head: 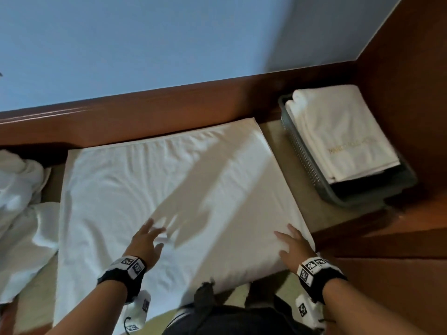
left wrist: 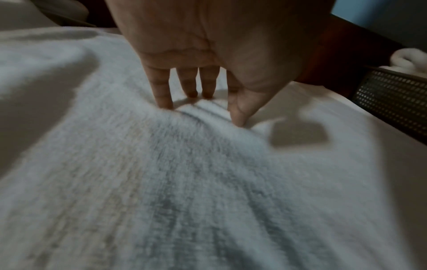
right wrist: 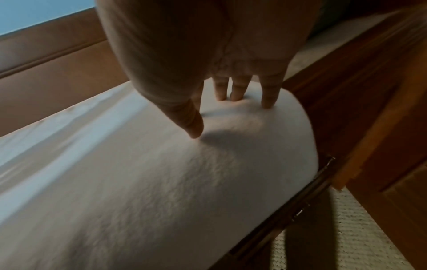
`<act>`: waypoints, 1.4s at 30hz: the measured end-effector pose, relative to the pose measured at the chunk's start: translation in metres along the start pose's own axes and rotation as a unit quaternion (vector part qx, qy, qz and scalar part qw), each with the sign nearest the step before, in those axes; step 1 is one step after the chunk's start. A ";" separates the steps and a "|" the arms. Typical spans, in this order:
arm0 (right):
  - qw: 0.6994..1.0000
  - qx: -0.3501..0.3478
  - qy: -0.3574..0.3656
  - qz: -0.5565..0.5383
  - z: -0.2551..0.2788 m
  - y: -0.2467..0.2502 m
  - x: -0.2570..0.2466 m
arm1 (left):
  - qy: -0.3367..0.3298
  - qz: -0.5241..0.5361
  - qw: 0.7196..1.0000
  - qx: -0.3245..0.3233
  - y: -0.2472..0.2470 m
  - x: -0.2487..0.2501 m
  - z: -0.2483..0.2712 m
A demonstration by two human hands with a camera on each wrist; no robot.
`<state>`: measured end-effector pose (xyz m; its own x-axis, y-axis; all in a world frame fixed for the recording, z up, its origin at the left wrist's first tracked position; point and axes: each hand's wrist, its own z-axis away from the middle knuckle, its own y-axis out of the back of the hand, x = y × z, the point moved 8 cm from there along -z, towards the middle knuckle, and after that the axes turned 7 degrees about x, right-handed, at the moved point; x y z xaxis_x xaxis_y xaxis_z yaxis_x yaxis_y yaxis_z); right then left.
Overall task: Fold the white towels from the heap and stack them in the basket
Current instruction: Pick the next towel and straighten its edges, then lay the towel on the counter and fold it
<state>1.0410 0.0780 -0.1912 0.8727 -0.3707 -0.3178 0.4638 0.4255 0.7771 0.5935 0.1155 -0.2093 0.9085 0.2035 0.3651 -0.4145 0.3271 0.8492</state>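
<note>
A large white terry towel (head: 167,201) lies spread flat mid-frame, its long axis running from lower left to upper right. The left hand (head: 145,240) presses its middle with straight, spread fingers (left wrist: 161,91); the right hand (head: 294,247), likewise flat and gripping nothing, rests nearer the towel's lower-right edge. The grey perforated plastic basket (head: 300,153), already holding folded towels (head: 338,131), sits upper right, nearer the right hand.
</note>
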 end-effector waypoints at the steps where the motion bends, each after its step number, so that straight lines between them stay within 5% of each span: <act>1: 1.000 -0.005 0.000 -0.007 0.002 0.002 0.007 | 0.011 -0.005 1.000 -0.005 0.000 0.003 0.002; 9: 0.995 -0.053 0.046 0.074 -0.005 0.018 0.011 | 0.072 -0.061 0.994 -0.053 -0.033 0.040 0.042; 18: 0.965 -0.037 0.115 0.231 -0.011 0.027 -0.002 | 0.115 -0.033 0.993 -0.025 -0.068 0.055 0.110; 24: 0.957 -0.060 0.065 0.275 0.007 0.005 -0.011 | 0.112 -0.032 0.992 -0.043 -0.076 0.044 0.147; 29: 0.956 -0.088 0.126 0.252 0.021 -0.024 -0.061 | 0.140 -0.026 0.989 -0.034 -0.056 -0.006 0.159; 36: 0.936 -0.114 0.211 0.259 0.069 -0.099 -0.148 | 0.260 -0.023 0.965 0.015 -0.022 -0.149 0.203; 42: 0.918 -0.184 0.229 0.267 0.103 -0.149 -0.201 | 0.345 0.102 0.926 0.111 0.000 -0.218 0.226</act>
<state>0.7810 0.0038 -0.1874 0.9239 0.3230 -0.2052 -0.1031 0.7264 0.6795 0.4080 -0.1378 -0.2028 0.5295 0.8072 0.2611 -0.4838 0.0345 0.8745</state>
